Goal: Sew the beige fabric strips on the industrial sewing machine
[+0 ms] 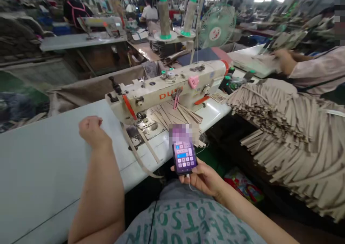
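In the head view my right hand (203, 177) holds a smartphone (184, 159) upright over the table's front edge, its lit screen showing rows of tiles and a blurred top. A white cable (188, 179) is plugged into the phone's lower end. My left hand (91, 129) lies on the white sewing table (54, 150) with its fingers curled into a loose fist; I see nothing in it. To its right stands the sewing machine (172, 84), with narrow beige fabric strips (149, 147) under and in front of its needle area. More strips (175, 116) lie behind the phone.
Big bundles of beige strips (293, 129) hang at the right. Two thread cones (164, 17) and a green fan (217, 26) stand behind the machine. A co-worker's arm (302, 64) reaches over fabric at the far right. A colourful bag (244, 186) sits low beside me.
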Motion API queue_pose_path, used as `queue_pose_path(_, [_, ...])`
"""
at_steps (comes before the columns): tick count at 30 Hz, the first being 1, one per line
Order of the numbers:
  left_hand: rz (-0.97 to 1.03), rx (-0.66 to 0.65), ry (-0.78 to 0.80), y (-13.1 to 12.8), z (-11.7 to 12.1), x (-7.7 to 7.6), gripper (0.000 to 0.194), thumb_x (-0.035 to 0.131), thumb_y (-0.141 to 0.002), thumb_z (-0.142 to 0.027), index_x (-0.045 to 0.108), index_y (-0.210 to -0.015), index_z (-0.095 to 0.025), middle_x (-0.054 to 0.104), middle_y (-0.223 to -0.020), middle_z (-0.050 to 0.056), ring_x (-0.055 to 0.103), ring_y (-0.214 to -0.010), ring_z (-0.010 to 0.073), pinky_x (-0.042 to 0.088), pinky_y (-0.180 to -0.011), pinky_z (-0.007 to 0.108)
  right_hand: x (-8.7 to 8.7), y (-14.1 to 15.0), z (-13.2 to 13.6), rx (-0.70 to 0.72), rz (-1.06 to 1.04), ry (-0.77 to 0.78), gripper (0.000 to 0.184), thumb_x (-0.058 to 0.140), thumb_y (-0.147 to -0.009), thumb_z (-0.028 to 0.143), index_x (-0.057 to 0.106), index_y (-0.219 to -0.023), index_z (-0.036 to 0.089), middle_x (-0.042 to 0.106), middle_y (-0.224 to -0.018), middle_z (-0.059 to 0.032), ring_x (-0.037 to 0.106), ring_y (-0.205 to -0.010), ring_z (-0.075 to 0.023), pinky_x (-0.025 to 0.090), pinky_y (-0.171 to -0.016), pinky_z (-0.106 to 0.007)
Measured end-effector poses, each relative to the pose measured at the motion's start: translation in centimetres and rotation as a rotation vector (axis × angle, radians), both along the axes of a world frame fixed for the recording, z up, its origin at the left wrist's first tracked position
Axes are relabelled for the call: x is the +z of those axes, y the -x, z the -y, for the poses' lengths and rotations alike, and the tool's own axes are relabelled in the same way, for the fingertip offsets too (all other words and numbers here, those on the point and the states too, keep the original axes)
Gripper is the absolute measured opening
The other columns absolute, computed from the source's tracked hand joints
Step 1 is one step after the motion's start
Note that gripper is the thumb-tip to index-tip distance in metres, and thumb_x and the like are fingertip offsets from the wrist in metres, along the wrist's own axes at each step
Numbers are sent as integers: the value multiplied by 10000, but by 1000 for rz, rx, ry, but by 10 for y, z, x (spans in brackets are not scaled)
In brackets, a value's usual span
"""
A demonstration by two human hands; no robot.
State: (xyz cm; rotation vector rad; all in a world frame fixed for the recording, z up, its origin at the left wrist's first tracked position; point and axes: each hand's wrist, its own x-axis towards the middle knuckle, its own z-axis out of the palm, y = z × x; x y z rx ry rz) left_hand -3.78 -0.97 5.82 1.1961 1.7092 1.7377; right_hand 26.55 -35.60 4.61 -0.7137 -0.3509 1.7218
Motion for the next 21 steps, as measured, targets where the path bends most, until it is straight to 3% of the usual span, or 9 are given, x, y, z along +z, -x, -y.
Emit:
queue_pose_path(4, [43,-1,-11,-13,-2,1,105,592,-859,-110,568,-830,-209,613,-864,-2,628,-890,191,532,-895,339,-6,5,-1,-3,45,2,597,858,-861,197,735,-1444,163,973,-1224,-207,891,-856,-236,581,-726,-272])
queue_pose_path(12, [168,12,-11,-13,1,6,119,600,-823,-58,598,-817,-178,604,-835,-7,612,-844,171,501,-830,309,-9,7,0,-1,86,29,558,895,-884,208,738,-1418,175,972,-1194,-202,878,-838,-239,560,-709,-284])
queue_pose_path(21, [158,3,-27,-10,0,1,113,628,-816,-58,628,-782,-165,626,-820,2,610,-837,175,497,-845,329,-11,5,0,2,103,17,540,895,-844,171,758,-1366,190,973,-1185,-177,873,-858,-239,555,-728,-296])
